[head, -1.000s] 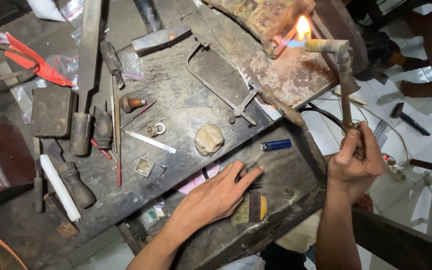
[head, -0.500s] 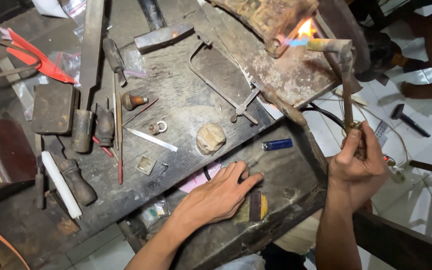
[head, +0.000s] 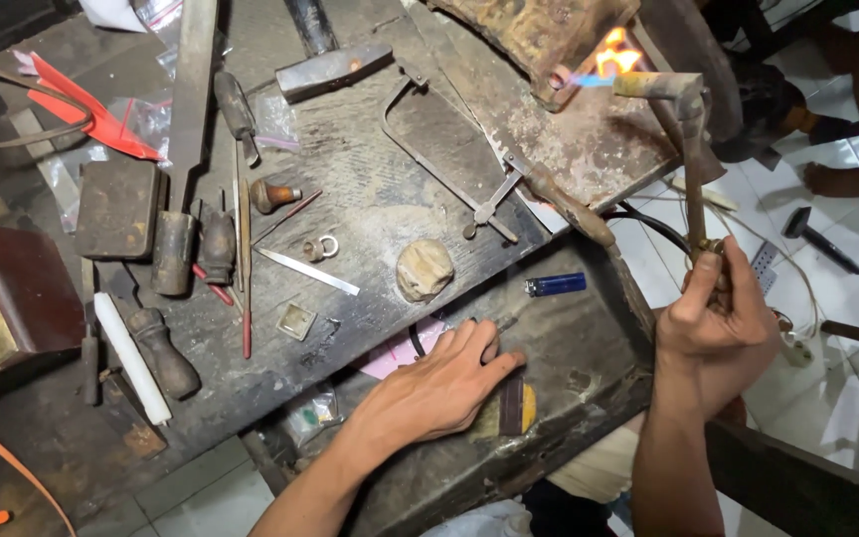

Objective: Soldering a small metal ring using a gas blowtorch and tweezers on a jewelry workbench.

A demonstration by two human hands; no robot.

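The right hand [head: 713, 318] is clenched around the handle of a lit blowtorch [head: 683, 129], its flame at the rusty block [head: 539, 40] on the desk's [head: 380, 199] far edge. The left hand [head: 444, 383] lies flat and released on the desk, beside a pink paper [head: 395, 353]. A blue lighter [head: 556, 284], a pale lump [head: 424, 268] and a saw frame [head: 449, 164] lie beyond; clear plastic bags [head: 151, 114] sit far left.

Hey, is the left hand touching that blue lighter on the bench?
Apart. The head view shows the left hand flat on the lower bench, with bare dark wood between its fingertips and the blue lighter lying farther up.
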